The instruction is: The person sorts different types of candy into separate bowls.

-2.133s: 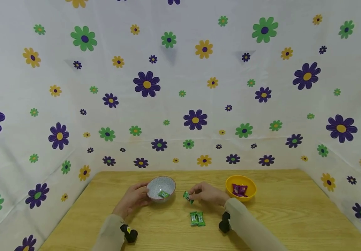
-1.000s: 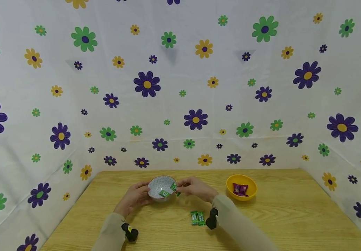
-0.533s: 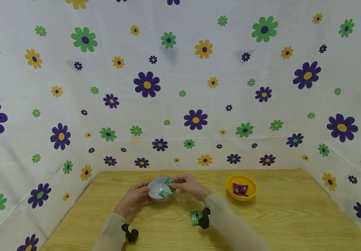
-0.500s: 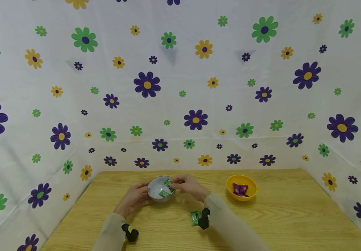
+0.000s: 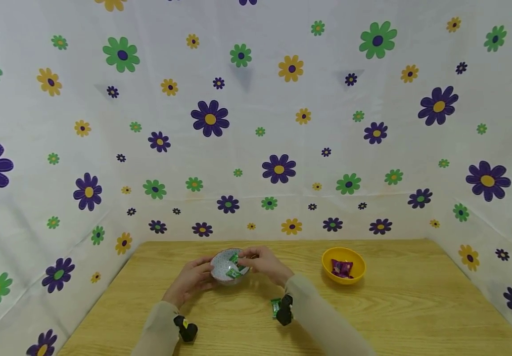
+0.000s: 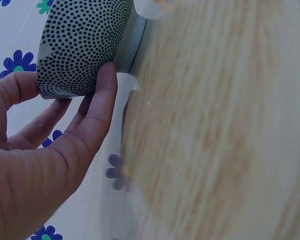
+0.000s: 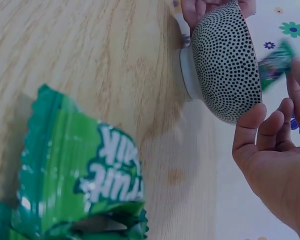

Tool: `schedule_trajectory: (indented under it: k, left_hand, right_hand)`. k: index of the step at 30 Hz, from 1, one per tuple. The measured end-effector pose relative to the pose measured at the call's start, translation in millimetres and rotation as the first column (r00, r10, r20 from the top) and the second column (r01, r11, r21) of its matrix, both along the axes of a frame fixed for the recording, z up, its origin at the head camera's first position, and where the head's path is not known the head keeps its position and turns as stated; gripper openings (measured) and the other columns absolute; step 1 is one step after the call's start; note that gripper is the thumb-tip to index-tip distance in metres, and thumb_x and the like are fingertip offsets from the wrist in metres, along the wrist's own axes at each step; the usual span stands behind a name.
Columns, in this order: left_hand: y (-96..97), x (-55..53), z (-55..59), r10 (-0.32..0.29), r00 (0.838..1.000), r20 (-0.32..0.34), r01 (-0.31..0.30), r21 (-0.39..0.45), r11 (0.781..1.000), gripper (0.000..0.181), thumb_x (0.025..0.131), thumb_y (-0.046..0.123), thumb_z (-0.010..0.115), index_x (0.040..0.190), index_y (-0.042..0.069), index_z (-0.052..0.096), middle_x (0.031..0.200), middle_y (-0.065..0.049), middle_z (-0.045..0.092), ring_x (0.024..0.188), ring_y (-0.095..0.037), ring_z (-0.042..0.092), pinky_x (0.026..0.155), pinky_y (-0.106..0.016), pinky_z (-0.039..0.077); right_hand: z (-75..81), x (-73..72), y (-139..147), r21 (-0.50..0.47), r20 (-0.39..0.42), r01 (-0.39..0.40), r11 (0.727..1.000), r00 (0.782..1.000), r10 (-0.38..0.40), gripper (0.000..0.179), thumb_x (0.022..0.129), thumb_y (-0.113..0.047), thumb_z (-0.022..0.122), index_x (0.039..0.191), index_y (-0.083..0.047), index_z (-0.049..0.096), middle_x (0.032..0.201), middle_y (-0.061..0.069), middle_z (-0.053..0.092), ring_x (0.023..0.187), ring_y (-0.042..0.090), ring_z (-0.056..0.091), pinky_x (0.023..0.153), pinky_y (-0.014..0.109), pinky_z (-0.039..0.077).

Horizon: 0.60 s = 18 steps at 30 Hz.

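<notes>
My left hand [image 5: 192,278] steadies a small speckled bowl [image 5: 221,271] from its left side. In the left wrist view, the thumb is at the bowl's rim and the fingers bear on its dotted outer wall. Over the bowl's right rim my right hand [image 5: 265,264] pinches a green-wrapped candy [image 7: 276,66], blurred in the right wrist view, between thumb and finger. Another green candy [image 5: 233,273] lies inside the bowl. On the table in front, a green candy [image 5: 275,307] shows; the right wrist's black camera hides what is beside it.
A yellow bowl [image 5: 344,281] holding purple-wrapped candies [image 5: 341,268] stands to the right on the wooden table [image 5: 416,306]. A white flower-patterned sheet [image 5: 256,99] rises behind the table and along both sides.
My right hand has carried the green candy leftward from above the table to the speckled bowl, its wrist now covering part of the table candies. The left hand stays on the bowl.
</notes>
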<state>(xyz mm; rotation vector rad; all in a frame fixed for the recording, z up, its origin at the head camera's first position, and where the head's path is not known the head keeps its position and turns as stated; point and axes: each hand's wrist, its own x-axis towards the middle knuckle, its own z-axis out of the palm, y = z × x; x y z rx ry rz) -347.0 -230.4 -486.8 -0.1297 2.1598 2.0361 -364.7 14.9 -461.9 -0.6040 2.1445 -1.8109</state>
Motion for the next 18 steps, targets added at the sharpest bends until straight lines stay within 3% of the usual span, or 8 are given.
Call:
schedule_trajectory:
  k: [10,18]
  left_hand:
    - [-0.1,1.4,2.9,-0.007,1.000,-0.007,0.007,-0.012,1.000,0.047,0.099,0.014,0.053,0.143,0.000,0.045,0.120,-0.015,0.062,0.091,-0.017,0.064,0.081,-0.038,0.058]
    - [-1.2,-0.3,0.9,-0.020,1.000,-0.012,0.020,0.004,1.000,0.046,0.099,0.014,0.051,0.142,-0.001,0.044,0.120,-0.016,0.062,0.092,-0.017,0.065,0.081,-0.039,0.057]
  right_hand:
    - [6.0,0.9,4.3,-0.009,0.043,-0.031,0.999,0.999,0.031,0.033,0.097,-0.022,0.062,0.119,0.002,0.066,0.116,0.006,0.066,0.087,0.018,0.051,0.072,0.030,0.044]
    - [2.6,0.0,10.8,-0.002,0.039,-0.060,0.998,0.997,0.060,0.034,0.097,-0.022,0.062,0.123,0.000,0.064,0.118,0.003,0.064,0.095,0.017,0.055,0.077,0.033,0.048]
